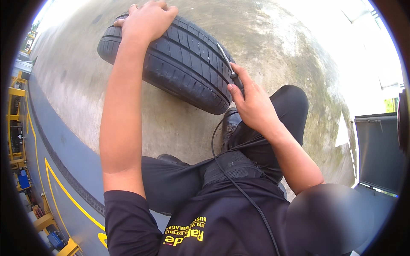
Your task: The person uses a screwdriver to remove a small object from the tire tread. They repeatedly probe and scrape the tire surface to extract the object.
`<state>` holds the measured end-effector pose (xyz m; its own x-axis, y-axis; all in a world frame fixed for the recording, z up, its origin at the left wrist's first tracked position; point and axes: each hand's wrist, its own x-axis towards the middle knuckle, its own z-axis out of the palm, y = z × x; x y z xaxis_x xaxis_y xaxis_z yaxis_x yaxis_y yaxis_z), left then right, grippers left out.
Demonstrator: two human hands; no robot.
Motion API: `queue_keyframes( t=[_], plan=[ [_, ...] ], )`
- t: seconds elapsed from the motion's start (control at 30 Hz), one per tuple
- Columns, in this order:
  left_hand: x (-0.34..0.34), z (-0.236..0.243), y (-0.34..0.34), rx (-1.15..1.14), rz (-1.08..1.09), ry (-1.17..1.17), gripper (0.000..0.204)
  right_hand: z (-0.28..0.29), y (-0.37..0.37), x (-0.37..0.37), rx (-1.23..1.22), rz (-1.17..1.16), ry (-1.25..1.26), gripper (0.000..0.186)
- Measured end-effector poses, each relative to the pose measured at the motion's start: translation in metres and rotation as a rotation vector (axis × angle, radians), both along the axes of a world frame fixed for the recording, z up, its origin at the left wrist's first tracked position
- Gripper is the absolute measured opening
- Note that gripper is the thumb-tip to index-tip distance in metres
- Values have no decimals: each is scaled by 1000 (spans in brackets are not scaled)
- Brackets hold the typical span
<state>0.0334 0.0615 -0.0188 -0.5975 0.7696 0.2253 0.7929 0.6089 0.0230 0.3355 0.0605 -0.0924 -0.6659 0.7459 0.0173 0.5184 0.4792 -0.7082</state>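
A black tire (183, 57) stands on its tread on the concrete ahead of me, its grooved face toward me and tilted across the view. My left hand (149, 19) grips its upper left end, the fingers reaching over the far edge. In my right hand (252, 96) is a screwdriver (225, 56) with a slim metal shaft and a dark handle, held at the tire's right end. The shaft lies along the tread and its tip is at a groove; whether it presses in I cannot tell. Small pale specks dot the tread.
Stained concrete floor (282, 47) spreads around the tire. My bent knee (292, 106) and black shoe (230, 123) are close to its right end. A black cord (218, 160) runs down over my shirt. To the left are a grey floor strip with a yellow line (68, 187) and yellow racks (17, 91).
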Motion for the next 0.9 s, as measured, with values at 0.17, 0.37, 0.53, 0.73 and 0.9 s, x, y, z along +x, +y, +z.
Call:
queue_keyframes(
  t=[0.17,0.37,0.53,0.73,0.9],
  plan=[
    [-13,-2,-9,21,-82,33,50,45,19,21,46,126,-96,44],
    [-18,2,-5,43,-166,43,46,78,41,23,44,287,-240,40],
    [-14,2,0,12,-219,32,44,130,61,1,75,386,-562,40],
    [-17,0,6,-45,-217,9,44,154,68,-22,-55,312,-784,44],
    [-7,4,1,-64,-165,53,45,134,52,-8,62,301,-644,45]
  ],
)
